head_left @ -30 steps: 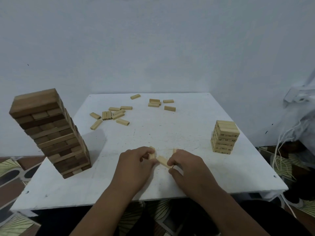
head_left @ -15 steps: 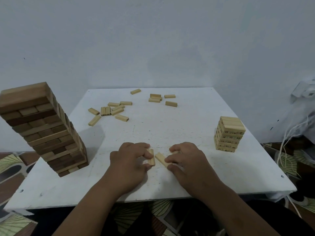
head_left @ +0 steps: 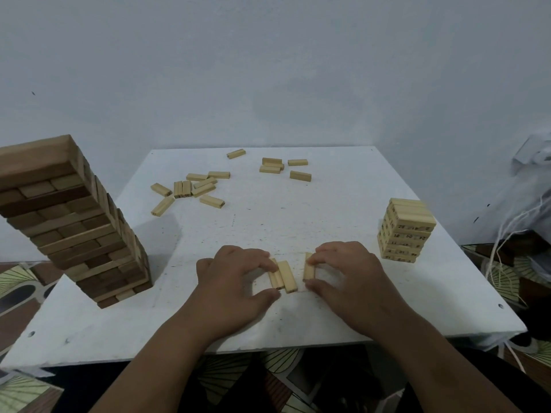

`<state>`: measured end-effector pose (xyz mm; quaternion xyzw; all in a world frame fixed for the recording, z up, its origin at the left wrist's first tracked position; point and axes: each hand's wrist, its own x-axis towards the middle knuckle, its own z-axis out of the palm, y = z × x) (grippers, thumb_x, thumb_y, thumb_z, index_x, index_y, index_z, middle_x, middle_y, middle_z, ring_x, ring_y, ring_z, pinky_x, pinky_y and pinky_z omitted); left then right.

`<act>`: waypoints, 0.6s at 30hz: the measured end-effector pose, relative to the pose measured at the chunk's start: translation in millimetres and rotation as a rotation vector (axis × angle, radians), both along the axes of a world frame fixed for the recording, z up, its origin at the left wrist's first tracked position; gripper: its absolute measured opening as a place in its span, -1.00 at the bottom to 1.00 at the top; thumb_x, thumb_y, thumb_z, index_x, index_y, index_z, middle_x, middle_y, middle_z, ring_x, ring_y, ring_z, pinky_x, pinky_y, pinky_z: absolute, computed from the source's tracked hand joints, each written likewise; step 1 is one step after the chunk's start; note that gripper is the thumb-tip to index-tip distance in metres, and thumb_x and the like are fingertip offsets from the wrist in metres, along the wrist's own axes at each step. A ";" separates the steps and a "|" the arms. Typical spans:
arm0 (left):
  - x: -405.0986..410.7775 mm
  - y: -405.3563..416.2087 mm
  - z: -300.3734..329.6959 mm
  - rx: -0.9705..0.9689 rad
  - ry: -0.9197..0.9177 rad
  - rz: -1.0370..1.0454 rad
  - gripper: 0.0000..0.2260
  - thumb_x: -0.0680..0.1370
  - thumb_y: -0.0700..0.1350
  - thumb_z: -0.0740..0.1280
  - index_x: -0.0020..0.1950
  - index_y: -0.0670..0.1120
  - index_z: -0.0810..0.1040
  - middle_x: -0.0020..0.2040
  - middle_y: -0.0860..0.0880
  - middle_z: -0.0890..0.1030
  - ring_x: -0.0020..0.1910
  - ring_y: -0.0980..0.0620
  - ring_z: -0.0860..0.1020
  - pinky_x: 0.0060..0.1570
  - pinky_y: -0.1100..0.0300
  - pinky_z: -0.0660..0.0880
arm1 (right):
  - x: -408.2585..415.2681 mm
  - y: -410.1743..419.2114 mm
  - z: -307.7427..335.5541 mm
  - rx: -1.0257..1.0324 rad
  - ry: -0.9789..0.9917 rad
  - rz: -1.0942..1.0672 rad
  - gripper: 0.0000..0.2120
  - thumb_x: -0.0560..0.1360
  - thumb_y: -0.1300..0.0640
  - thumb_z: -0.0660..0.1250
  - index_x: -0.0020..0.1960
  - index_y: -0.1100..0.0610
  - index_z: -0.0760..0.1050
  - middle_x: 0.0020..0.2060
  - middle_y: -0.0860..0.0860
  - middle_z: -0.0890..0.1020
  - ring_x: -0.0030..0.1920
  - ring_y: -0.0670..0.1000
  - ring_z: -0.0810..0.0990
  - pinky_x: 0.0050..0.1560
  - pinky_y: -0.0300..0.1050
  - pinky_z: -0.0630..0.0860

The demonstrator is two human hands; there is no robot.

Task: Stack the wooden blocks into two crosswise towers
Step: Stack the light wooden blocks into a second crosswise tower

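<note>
Now, left hand point(head_left: 238, 275): pinches two pale blocks point(head_left: 283, 275) flat on the worktop point(head_left: 328, 222)
Right hand point(head_left: 351, 272): fingers curled round one block point(head_left: 309, 270), seemingly on edge
Towers: big point(head_left: 71, 222) left, small point(head_left: 405, 231) right

Small tower point(head_left: 406, 231), right side of table: dark printed numbers on the block faces turned toward the camera. Legible: 28 on an upper row; 18, 50 and 24 on the row beneath; 31 near the base. Remaining numbers on this tower too blurred to read.
</note>
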<state>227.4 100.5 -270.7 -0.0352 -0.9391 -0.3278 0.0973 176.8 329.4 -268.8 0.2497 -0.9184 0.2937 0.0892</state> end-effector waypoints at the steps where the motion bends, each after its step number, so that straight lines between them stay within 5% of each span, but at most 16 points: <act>1: 0.3 1.2 0.6 -0.005 0.007 0.004 -0.64 0.30 0.35 0.36 0.04 0.28 0.57 0.16 0.42 0.48 0.29 0.29 0.30 0.30 0.00 0.19 | -0.3 0.7 -0.3 0.009 -0.010 -0.005 -0.75 0.41 -0.11 0.47 0.07 -0.15 0.61 0.10 -0.33 0.53 0.16 -0.20 0.40 0.24 -0.10 0.35; 10: -1.3 10.3 -2.2 0.004 0.065 0.021 -0.72 0.31 0.27 0.39 -0.03 0.23 0.58 0.09 0.43 0.52 0.22 0.30 0.37 0.16 0.09 0.15 | 2.2 -7.8 1.0 -0.013 -0.061 0.054 -0.80 0.39 -0.16 0.40 -0.01 -0.18 0.65 0.02 -0.34 0.56 0.13 -0.18 0.44 0.22 0.01 0.37; 18: -3.2 5.3 -6.1 0.005 0.061 -0.039 -0.69 0.30 0.32 0.38 -0.03 0.24 0.58 0.15 0.42 0.51 0.30 0.32 0.33 0.23 -0.02 0.19 | 3.6 -10.7 0.7 -0.042 -0.081 0.056 -0.81 0.37 -0.14 0.45 -0.03 -0.18 0.66 0.06 -0.30 0.56 0.15 -0.17 0.45 0.24 0.05 0.38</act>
